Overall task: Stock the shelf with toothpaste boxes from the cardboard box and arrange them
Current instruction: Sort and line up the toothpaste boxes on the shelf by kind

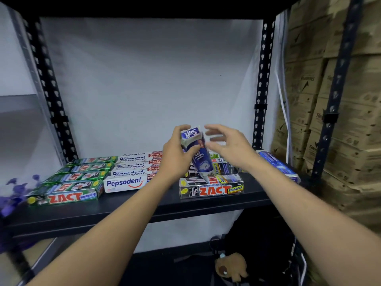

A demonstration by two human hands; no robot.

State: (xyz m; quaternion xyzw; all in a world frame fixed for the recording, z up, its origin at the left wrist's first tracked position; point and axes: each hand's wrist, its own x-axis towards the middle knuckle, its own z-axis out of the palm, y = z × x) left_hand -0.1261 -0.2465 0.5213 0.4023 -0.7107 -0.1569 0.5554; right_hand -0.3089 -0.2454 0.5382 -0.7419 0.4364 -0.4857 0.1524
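Note:
My left hand [175, 153] grips a blue Safi toothpaste box [198, 153], held nearly upright above the black shelf [132, 205]. My right hand [228, 145] hovers just right of the box top with fingers spread, not holding anything. On the shelf lie rows of green Zact Whitening boxes [68, 196], white Pepsodent boxes [125, 182] and black Zact Smokers boxes [212, 188]. Another blue box [276, 164] lies at the shelf's right end. The cardboard supply box is out of view.
Black perforated uprights [262, 89] frame the shelf, with a white wall behind. Stacked brown cartons [334, 112] stand to the right. A black bag with a brown plush toy [231, 267] sits on the lower level. Purple flowers [18, 186] are at the left edge.

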